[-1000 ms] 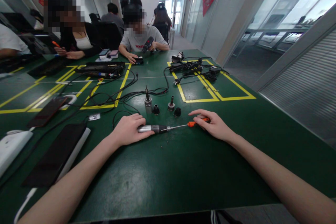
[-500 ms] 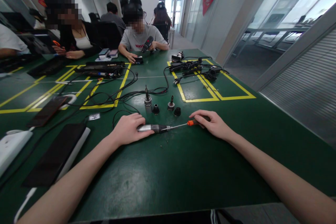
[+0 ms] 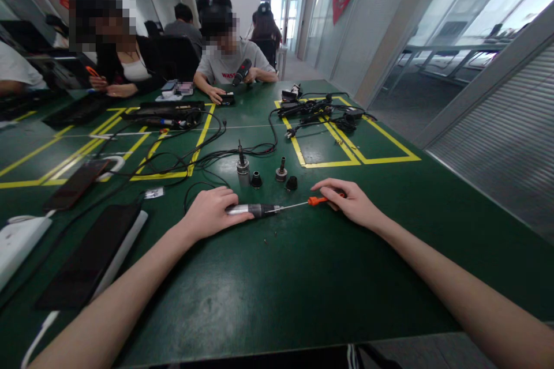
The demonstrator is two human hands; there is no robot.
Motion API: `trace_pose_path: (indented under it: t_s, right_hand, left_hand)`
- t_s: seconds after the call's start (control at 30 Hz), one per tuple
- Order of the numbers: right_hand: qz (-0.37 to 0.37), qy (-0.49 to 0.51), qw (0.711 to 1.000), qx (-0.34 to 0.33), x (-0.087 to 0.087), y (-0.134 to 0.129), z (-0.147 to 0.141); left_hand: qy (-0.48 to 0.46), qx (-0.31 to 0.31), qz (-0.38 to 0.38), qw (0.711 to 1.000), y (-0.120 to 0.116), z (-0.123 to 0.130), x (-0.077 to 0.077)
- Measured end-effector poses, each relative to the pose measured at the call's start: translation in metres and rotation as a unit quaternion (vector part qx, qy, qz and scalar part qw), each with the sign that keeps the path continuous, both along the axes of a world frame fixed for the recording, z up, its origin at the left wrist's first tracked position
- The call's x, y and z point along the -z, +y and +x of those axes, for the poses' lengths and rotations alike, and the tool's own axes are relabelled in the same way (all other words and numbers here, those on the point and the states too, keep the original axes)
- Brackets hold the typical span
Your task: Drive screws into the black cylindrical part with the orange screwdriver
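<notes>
My left hand is wrapped round a silver and black cylindrical tool body lying sideways on the green table. With fingers pinched on its orange handle, my right hand holds a screwdriver. The screwdriver's thin shaft points left and its tip meets the open right end of the tool body. Beyond them stand a silver cylinder with a shaft, a smaller metal part with a stem and two black cone-shaped caps, one on the left, another on the right. Tiny screws lie in front.
Black cables trail across the table. At left are a dark phone, a larger black device and a white power strip. Corded tools lie at the back. Across the table, a person holds a dark tool.
The screwdriver's handle has turned in my right hand, showing more orange. My left hand and the tool body have stayed in place.
</notes>
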State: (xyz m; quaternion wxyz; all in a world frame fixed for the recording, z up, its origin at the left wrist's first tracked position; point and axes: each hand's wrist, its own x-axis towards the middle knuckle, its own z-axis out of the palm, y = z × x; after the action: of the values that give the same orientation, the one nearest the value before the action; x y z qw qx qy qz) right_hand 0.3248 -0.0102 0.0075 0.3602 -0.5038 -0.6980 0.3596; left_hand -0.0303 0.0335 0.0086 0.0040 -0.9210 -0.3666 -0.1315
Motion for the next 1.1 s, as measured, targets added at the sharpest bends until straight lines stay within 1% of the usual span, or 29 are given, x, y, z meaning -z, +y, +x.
trace_pose_path:
  t_s: [0.07,0.2,0.33,0.5,0.6,0.77,0.87,0.97,1.1]
  right_hand:
    - [0.001,0.007,1.000,0.006,0.0001,0.0002,0.0000]
    - [0.037,0.025,0.999,0.008,-0.0003,0.0011,0.0010]
    - [0.046,0.006,0.999,-0.004,0.0004,0.0008,0.0017]
    - [0.011,-0.011,1.000,0.011,0.0020,0.0000,0.0000]
    - [0.025,-0.011,1.000,0.014,0.0009,0.0003,-0.0007]
    - [0.040,0.000,0.999,-0.012,-0.0017,-0.0001,0.0007]
    - [0.017,-0.020,0.999,-0.026,-0.0020,-0.0011,0.0015]
    - [-0.012,-0.023,0.999,-0.026,-0.0015,-0.0013,0.0014]
    - [0.010,-0.012,0.999,-0.031,-0.0003,0.0000,0.0021]
  left_hand:
    - [0.005,-0.007,0.005,1.000,0.0003,0.0004,-0.0005]
    - [0.008,-0.034,0.003,0.999,0.0000,0.0014,-0.0024]
    - [0.007,-0.050,-0.006,0.999,0.0002,0.0013,-0.0032]
    - [0.009,-0.045,-0.014,0.999,0.0008,0.0006,-0.0033]
    - [0.009,-0.038,-0.012,0.999,0.0001,0.0004,-0.0035]
    - [0.003,-0.031,-0.004,1.000,0.0002,0.0001,-0.0022]
    - [0.004,-0.028,-0.009,1.000,0.0012,-0.0002,-0.0016]
    - [0.003,-0.027,-0.014,1.000,0.0009,0.0000,-0.0019]
    - [-0.002,-0.027,-0.009,1.000,0.0004,0.0003,-0.0019]
